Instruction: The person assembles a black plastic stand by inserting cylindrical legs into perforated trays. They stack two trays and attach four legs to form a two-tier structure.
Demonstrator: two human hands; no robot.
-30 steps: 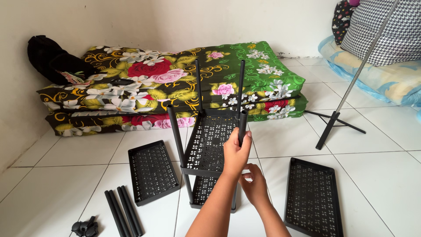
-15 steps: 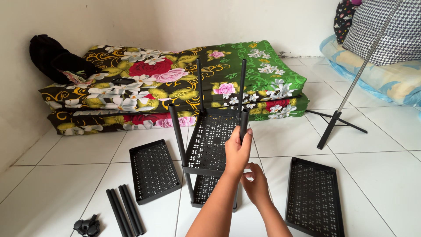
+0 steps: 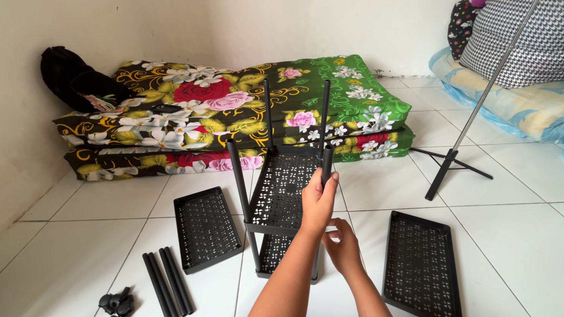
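Observation:
A partly built black rack stands on the white tiled floor, two perforated trays stacked on four upright poles. My left hand is wrapped around the near right pole just below its top. My right hand sits lower, its fingers pinching the same pole where it meets the upper tray's near right corner. The lower tray is partly hidden behind my left forearm.
A loose black tray lies left of the rack and another lies right. Several loose poles and black casters lie at the lower left. Folded floral mattresses lie behind, with a tripod stand at the right.
Both hands keep their hold on the near right pole. Only the view has shifted slightly.

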